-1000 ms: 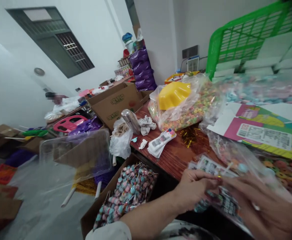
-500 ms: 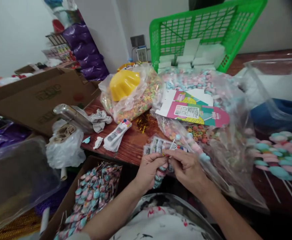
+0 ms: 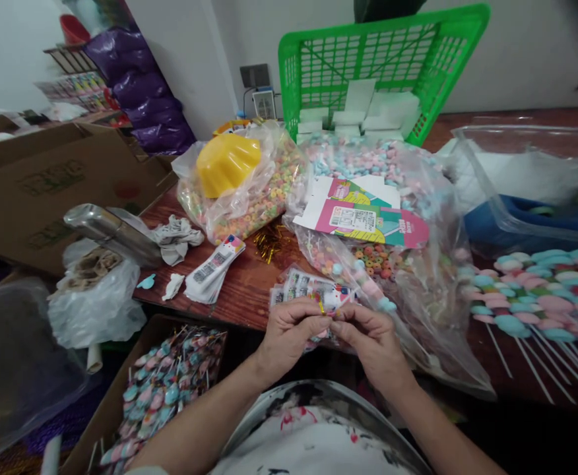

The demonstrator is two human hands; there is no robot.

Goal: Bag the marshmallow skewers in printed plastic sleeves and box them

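Note:
Above the table's front edge, my left hand (image 3: 291,333) and my right hand (image 3: 368,333) meet with fingertips pinched together. Between them shows a gold twist tie (image 3: 321,306), gripped at both sides. Below the fingers hangs a clear-wrapped candy skewer (image 3: 319,336) in pink and blue, mostly hidden by my hands. Just behind lie flat printed plastic sleeves (image 3: 309,284). Loose gold twist ties (image 3: 268,243) are piled further back. A stack of printed cards (image 3: 212,272) rests to the left.
At lower left stands a cardboard box (image 3: 170,382) of wrapped candy skewers. Unwrapped skewers (image 3: 541,297) lie at right. Bags of ring candy (image 3: 254,211) and pink-blue candy (image 3: 383,155) sit behind, before a green basket (image 3: 368,53). A steel flask (image 3: 111,231) leans at left.
My view has turned slightly right. The candy skewer below my hands has swung from hanging plainly toward me to mostly hidden behind my fingers, and the gold twist tie shows more clearly.

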